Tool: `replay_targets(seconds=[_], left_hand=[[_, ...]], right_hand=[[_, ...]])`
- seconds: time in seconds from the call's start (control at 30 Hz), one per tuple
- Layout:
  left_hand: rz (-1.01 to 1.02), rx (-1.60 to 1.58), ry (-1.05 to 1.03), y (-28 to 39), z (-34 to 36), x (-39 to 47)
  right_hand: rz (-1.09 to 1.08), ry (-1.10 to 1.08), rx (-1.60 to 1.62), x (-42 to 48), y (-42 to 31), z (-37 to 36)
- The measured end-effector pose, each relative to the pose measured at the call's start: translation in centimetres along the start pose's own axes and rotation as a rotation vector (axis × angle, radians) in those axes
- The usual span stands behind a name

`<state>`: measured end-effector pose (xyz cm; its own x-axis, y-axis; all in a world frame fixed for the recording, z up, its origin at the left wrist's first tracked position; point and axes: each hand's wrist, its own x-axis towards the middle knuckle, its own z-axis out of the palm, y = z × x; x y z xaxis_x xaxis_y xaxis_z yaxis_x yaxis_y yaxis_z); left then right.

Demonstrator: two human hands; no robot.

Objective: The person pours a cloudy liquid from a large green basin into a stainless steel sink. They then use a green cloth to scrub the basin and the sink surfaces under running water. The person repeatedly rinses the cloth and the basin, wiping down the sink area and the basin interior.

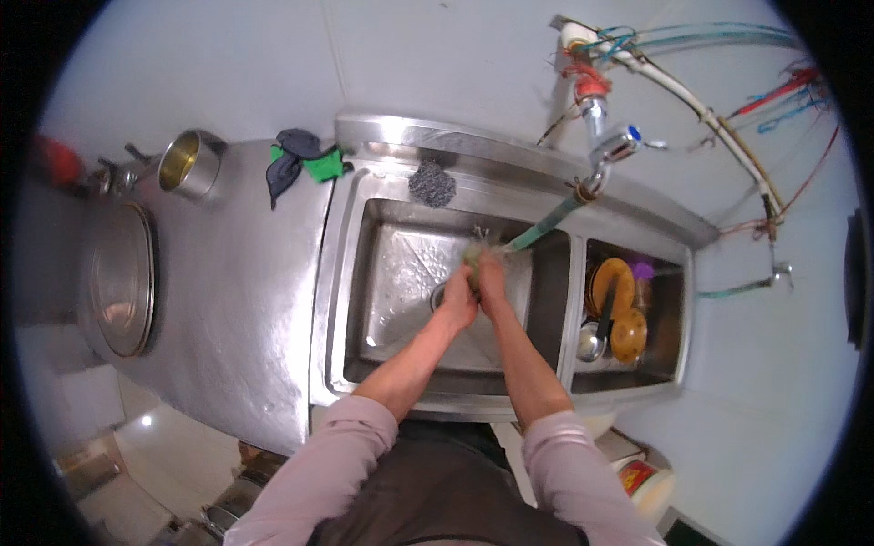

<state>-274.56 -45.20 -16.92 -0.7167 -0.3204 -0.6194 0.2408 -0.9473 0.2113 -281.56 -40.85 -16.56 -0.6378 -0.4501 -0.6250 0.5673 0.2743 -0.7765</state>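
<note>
Over the left basin (410,273) of a stainless steel sink, my left hand (459,298) and my right hand (491,276) are close together around a small pale green object (472,256). Motion blur and my fingers hide its shape, so I cannot tell whether it is a sponge or a vegetable. The open end of a green hose (546,224) hangs just beside my right fingertips. That hose is fitted on the spout of a chrome tap (614,147). Wet patches and droplets shine on the basin floor near the drain.
A grey steel-wool scourer (432,184) sits on the sink's back rim. The right basin holds orange bowls (629,334) and a ladle (591,341). On the left counter are dark-and-green gloves or cloths (300,160), a metal pot (190,164) and a large round lid or tray (123,280).
</note>
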Motion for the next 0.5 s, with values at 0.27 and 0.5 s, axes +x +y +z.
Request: replay_targets(seconds=[0.27, 0.5], left_hand=[[0.035, 0.439, 0.23, -0.8, -2.3, 0.6], [-0.06, 0.239, 0.289, 1.0, 1.5, -1.6]], right_hand=[[-0.083, -0.122, 0.17, -0.2, 2.0, 1.4], [-0.534, 0.021, -0.263, 4.2, 7.4, 0.8]])
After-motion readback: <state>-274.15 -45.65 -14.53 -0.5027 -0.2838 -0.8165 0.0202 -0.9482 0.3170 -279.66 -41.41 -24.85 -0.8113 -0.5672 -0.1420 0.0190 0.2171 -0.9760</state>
